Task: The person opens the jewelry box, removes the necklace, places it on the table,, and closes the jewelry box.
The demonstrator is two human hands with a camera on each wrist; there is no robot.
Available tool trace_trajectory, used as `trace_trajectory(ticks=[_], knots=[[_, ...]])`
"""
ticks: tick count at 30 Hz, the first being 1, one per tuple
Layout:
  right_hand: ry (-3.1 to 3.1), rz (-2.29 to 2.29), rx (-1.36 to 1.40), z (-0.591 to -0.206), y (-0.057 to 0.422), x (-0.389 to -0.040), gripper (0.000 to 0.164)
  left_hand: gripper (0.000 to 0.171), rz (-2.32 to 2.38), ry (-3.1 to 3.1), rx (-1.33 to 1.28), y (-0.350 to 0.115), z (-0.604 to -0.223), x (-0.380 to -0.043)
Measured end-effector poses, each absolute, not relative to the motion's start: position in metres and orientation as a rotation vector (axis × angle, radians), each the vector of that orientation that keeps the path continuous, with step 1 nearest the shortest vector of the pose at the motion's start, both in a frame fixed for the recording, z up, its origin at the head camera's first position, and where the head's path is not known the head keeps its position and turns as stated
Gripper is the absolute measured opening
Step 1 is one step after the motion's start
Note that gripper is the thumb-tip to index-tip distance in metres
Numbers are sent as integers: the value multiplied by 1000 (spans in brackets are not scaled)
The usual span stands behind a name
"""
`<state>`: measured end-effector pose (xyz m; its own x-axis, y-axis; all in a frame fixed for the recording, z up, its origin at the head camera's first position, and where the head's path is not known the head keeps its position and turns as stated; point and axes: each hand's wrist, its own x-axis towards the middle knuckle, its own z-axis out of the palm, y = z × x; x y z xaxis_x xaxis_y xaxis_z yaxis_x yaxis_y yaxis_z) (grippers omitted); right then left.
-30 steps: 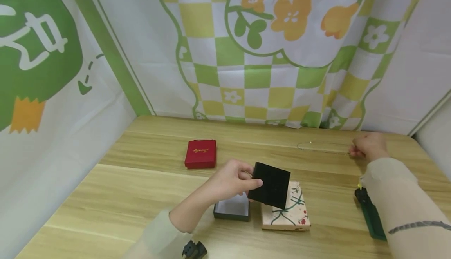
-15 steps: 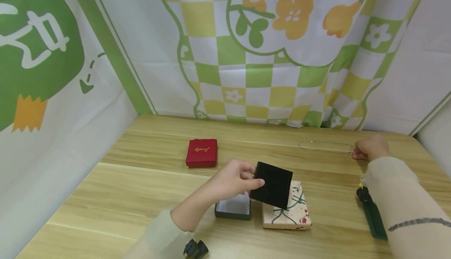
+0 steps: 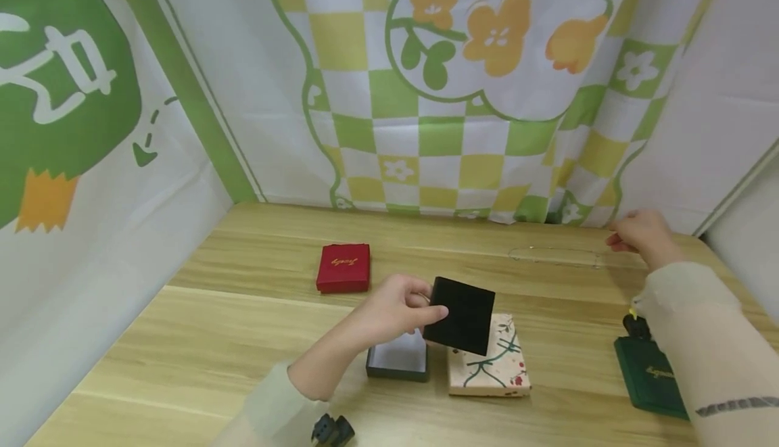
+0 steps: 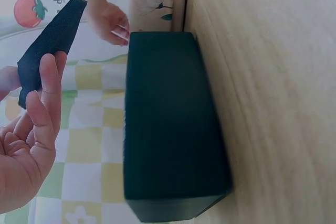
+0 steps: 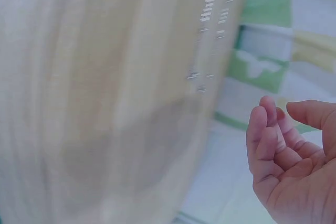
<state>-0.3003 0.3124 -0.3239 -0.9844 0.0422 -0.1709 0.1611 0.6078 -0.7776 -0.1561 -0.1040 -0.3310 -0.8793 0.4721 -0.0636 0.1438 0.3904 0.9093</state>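
Observation:
In the head view my left hand (image 3: 389, 308) pinches a black square jewelry-box pad (image 3: 464, 317), thumb on its face, tilted above the boxes. The same pad (image 4: 52, 38) shows nearly edge-on in the left wrist view. A thin silver necklace (image 3: 566, 264) lies in a long loop on the table at the back right. My right hand (image 3: 642, 234) is just right of it and raised, apart from the chain. In the right wrist view its fingers (image 5: 265, 145) are loosely bent with nothing between them, and the necklace (image 5: 207, 11) lies to their upper left.
Below the pad stand a dark green box base (image 3: 398, 374) with a pale inside and a cream flower-patterned box (image 3: 489, 374). A red jewelry box (image 3: 343, 268) lies at the back left. Under the right forearm is a green lid (image 3: 654, 379) with gold lettering.
My right hand has let go of the necklace's right end and lifted up and away, leaving the chain on the table. The left hand still holds the pad in much the same place.

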Motion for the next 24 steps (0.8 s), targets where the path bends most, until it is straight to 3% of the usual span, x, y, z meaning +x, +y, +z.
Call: trace_trajectory(ticks=[6, 13, 24], knots=[[2862, -1185, 3, -300, 287, -299, 45, 22, 1512, 2388, 513, -116, -326, -158], [3004, -959, -310, -282, 231, -285, 33, 33, 1522, 2452, 471, -141, -323, -159], [2916, -706, -790, -284, 146, -235, 32, 45, 1498, 2474, 426, -166, -320, -155]])
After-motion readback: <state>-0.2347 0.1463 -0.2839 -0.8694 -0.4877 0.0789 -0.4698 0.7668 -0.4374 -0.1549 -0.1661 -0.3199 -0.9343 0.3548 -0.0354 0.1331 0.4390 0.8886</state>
